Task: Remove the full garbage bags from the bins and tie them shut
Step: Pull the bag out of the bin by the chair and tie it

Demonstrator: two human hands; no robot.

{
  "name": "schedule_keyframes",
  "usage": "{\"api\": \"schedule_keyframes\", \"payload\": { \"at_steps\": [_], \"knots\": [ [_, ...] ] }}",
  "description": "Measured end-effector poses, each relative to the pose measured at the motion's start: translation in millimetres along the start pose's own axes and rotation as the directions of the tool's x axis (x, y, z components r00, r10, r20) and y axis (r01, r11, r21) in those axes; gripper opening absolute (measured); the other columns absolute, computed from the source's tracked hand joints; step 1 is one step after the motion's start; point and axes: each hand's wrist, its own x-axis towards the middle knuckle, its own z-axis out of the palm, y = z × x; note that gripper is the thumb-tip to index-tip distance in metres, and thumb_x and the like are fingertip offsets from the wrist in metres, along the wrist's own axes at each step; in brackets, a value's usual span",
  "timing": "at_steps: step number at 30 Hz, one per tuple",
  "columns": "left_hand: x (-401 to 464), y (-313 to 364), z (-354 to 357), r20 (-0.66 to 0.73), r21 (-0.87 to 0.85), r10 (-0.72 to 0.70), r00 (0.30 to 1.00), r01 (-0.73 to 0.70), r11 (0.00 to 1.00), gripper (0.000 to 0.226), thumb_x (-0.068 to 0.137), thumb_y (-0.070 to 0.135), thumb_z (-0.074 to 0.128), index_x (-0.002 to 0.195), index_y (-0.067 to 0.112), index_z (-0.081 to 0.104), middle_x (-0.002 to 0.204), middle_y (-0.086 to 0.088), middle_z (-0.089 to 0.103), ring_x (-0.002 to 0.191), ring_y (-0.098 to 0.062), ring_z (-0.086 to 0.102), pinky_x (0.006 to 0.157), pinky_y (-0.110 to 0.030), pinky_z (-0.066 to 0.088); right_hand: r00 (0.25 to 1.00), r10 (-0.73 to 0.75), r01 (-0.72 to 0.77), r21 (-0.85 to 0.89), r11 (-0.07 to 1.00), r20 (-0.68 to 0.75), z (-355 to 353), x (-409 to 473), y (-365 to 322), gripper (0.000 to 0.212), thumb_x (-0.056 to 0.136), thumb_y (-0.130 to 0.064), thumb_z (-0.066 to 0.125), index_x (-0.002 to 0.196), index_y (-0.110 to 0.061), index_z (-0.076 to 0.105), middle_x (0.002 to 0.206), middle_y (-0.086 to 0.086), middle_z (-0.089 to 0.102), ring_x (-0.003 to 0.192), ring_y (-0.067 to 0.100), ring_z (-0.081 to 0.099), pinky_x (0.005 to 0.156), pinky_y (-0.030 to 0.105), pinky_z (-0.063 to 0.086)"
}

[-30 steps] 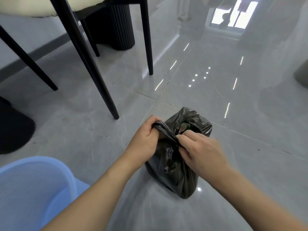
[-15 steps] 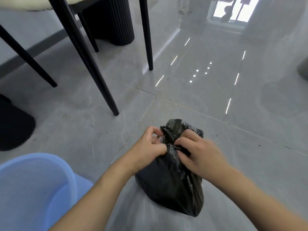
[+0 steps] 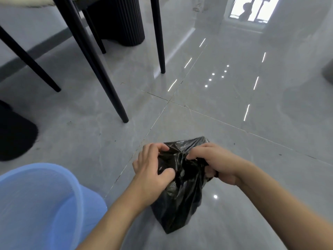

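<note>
Hands, left (image 3: 153, 170) and right (image 3: 216, 162), each grip the black garbage bag's (image 3: 180, 201) gathered top.

Soft, even daylight — its source a bright, overexposed window (image 3: 251, 9) at the top right, mirrored on the glossy floor (image 3: 234, 145) along with glare streaks and spots of light. Shadows are faint. Wide-angle bending shows at the edges — the blue bin (image 3: 36, 204) looks blurred.

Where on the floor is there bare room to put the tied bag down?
The gray floor right of the black bag is bare, up to the window's reflection. Left is crowded: the blue bin and chair legs. Both the left hand and right hand grip the bag.
</note>
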Motion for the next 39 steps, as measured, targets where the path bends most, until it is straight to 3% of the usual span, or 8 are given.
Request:
{"api": "schedule_keyframes", "payload": {
  "at_steps": [9, 17, 21, 28, 31, 34, 36, 39],
  "knots": [
    [2, -18, 13, -0.101, 0.355, -0.092, 0.991, 0.122, 0.927, 0.026, 0.076, 0.017, 0.056, 0.093, 0.036, 0.049, 0.096, 0.019, 0.052, 0.102, -0.012, 0.048, 0.087, -0.027, 0.022, 0.974, 0.074, -0.100, 0.118, 0.988, 0.213, -6, 2, 9, 0.036, 0.074, -0.021, 0.059, 0.051, -0.022, 0.032, 0.044, -0.008, 0.023, 0.039, 0.011, 0.012, 0.042, 0.024, 0.007],
    [-18, -15, 3, 0.033, -0.284, -0.231, 0.972, 0.231, 0.930, 0.044, 0.065, 0.018, 0.048, 0.100, 0.043, 0.052, 0.105, 0.017, 0.058, 0.111, -0.009, 0.051, 0.099, -0.045, 0.040, 0.969, 0.160, -0.203, 0.237, 0.950, 0.189, -11, 9, 18, 0.025, 0.067, -0.020, 0.050, 0.080, 0.000, 0.060, 0.056, 0.002, 0.035, 0.064, 0.024, 0.004, 0.064, 0.036, 0.006],
    [-25, -4, 1, -0.070, -0.160, -0.121, 0.990, 0.109, 0.981, 0.023, 0.074, 0.035, 0.050, 0.097, 0.039, 0.052, 0.102, 0.020, 0.054, 0.108, -0.007, 0.049, 0.095, -0.042, 0.039, 0.980, 0.159, -0.194, 0.381, 0.904, 0.123, -13, 12, 18, 0.024, 0.082, -0.017, 0.041, 0.081, -0.007, 0.062, 0.054, -0.002, 0.047, 0.037, 0.008, 0.017, 0.038, 0.016, 0.013],
    [-26, 15, 18, -0.117, 0.187, -0.101, 0.988, 0.122, 0.975, 0.048, 0.067, 0.079, 0.046, 0.099, 0.044, 0.045, 0.106, 0.026, 0.033, 0.105, 0.002, 0.029, 0.089, -0.018, 0.019, 0.983, 0.185, -0.183, 0.253, 0.950, 0.014, 0, 15, 12, 0.021, 0.086, -0.024, 0.045, 0.066, -0.019, 0.047, 0.049, -0.003, 0.027, 0.039, 0.011, 0.015, 0.041, 0.022, 0.010],
    [-18, 17, 24, -0.046, 0.310, -0.126, 0.991, 0.134, 0.941, 0.029, 0.082, 0.062, 0.050, 0.085, 0.032, 0.051, 0.101, 0.020, 0.036, 0.100, -0.009, 0.030, 0.089, -0.026, 0.024, 0.980, 0.183, -0.163, 0.212, 0.963, -0.076, 7, 13, 7, 0.026, 0.086, -0.024, 0.048, 0.061, -0.019, 0.046, 0.048, -0.004, 0.031, 0.037, 0.011, 0.019, 0.036, 0.022, 0.016],
    [-14, 21, 17, -0.064, -0.063, -0.312, 0.948, 0.308, 0.949, 0.018, 0.088, 0.033, 0.052, 0.077, 0.021, 0.060, 0.100, 0.011, 0.051, 0.100, -0.016, 0.043, 0.092, -0.031, 0.036, 0.934, 0.009, -0.024, -0.037, 0.999, -0.358, 12, 10, 3, 0.021, 0.091, -0.034, 0.048, 0.078, -0.019, 0.054, 0.057, -0.006, 0.044, 0.041, 0.008, 0.038, 0.042, 0.023, 0.028],
    [-11, 27, 5, 0.046, -0.582, -0.483, 0.874, 0.417, 0.699, 0.020, 0.085, 0.018, 0.053, 0.068, 0.017, 0.065, 0.086, -0.001, 0.064, 0.081, -0.015, 0.059, 0.073, -0.026, 0.048, 0.769, -0.332, 0.083, -0.429, 0.900, -0.546, 10, 11, 8, 0.017, 0.094, -0.043, 0.046, 0.091, -0.027, 0.054, 0.073, -0.008, 0.052, 0.059, 0.005, 0.051, 0.052, 0.025, 0.034],
    [-14, 16, -13, 0.174, -0.791, -0.633, 0.754, 0.490, 0.367, 0.028, 0.081, 0.009, 0.051, 0.059, 0.015, 0.068, 0.062, -0.002, 0.064, 0.054, -0.011, 0.056, 0.051, -0.026, 0.040, 0.571, -0.607, 0.171, -0.643, 0.747, -0.553, -2, 11, 14, 0.014, 0.096, -0.041, 0.047, 0.093, -0.028, 0.048, 0.072, -0.012, 0.045, 0.065, 0.010, 0.048, 0.055, 0.028, 0.029]
  ]
}}
